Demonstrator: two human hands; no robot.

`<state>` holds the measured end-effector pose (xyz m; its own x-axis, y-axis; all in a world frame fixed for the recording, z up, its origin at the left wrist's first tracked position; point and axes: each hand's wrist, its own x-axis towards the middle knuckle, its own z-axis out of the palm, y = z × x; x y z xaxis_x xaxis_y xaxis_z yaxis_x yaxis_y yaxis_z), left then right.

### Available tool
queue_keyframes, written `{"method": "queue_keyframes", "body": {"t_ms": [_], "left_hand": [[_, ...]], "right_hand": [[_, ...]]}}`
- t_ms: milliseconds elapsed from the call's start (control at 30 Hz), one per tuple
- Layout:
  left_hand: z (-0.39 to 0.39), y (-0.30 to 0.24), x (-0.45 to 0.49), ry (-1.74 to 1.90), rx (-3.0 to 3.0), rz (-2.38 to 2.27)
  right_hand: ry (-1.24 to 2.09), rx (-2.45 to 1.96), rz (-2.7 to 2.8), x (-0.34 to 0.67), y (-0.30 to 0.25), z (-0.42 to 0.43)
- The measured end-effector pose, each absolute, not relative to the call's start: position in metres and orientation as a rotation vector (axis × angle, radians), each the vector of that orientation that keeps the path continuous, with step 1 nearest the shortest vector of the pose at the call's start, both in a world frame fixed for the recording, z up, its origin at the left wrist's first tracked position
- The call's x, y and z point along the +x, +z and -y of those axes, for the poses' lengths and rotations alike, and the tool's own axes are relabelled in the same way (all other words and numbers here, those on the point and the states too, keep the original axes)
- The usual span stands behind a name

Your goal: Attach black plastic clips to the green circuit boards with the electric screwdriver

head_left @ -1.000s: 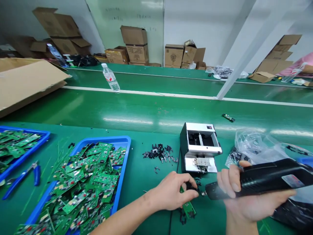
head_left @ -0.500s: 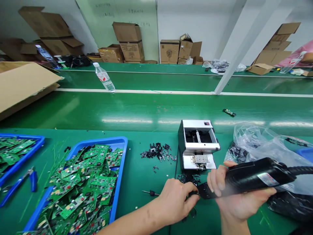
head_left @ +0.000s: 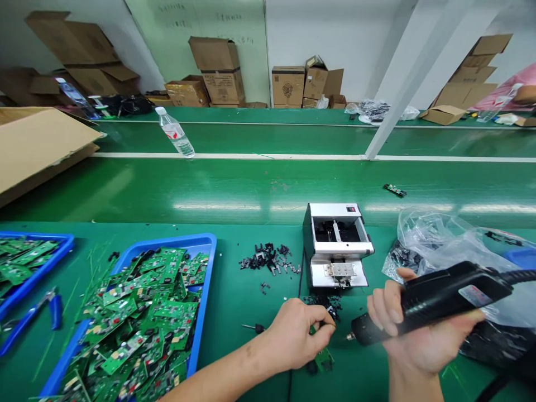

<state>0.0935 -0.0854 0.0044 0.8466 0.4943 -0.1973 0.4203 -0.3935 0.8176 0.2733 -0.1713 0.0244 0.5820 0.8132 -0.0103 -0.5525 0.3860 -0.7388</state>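
My right hand (head_left: pixel 412 324) grips a black electric screwdriver (head_left: pixel 439 301), whose metal tip points left. The tip is apart from my left hand (head_left: pixel 295 335), which is closed with thumb and forefinger pinched. What sits between those fingertips is hidden. Just below the left fingers shows a green circuit board (head_left: pixel 323 358), partly covered by the hand. A silver and black screw feeder machine (head_left: pixel 337 245) stands beyond both hands. Small black parts (head_left: pixel 324 304) lie at its front, and more black clips (head_left: pixel 268 258) are heaped to its left.
Left stands a blue tray (head_left: pixel 209 279) piled with green circuit boards; another blue tray (head_left: pixel 62 240) is at the far left, near blue-handled pliers (head_left: pixel 54 310). A loose screwdriver bit (head_left: pixel 253 328) lies by my left wrist. Plastic bags (head_left: pixel 444 245) sit at right. A water bottle (head_left: pixel 176 134) stands farther back.
My right hand has drawn the electric screwdriver right, away from the left fingers, so its tip now shows. My left hand has shifted slightly left; the green board below it is more visible.
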Motion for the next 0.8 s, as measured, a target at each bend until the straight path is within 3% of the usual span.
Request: {"method": "queue_keyframes", "body": {"t_ms": [300,533,800], "left_hand": [[0.066,0.003,0.088,-0.057,2.184,-0.882],[0.054,0.022,0.078,-0.066,1.982,-0.878],[0.038,0.022,0.062,-0.165,1.680,-0.757]], "right_hand": [[0.855,-1.460,0.298,0.347,-0.014,0.171],[0.564,-2.090,0.518,0.364,-0.054,0.170],[0.130,-2.484,0.850,0.347,-0.040,0.188]]}}
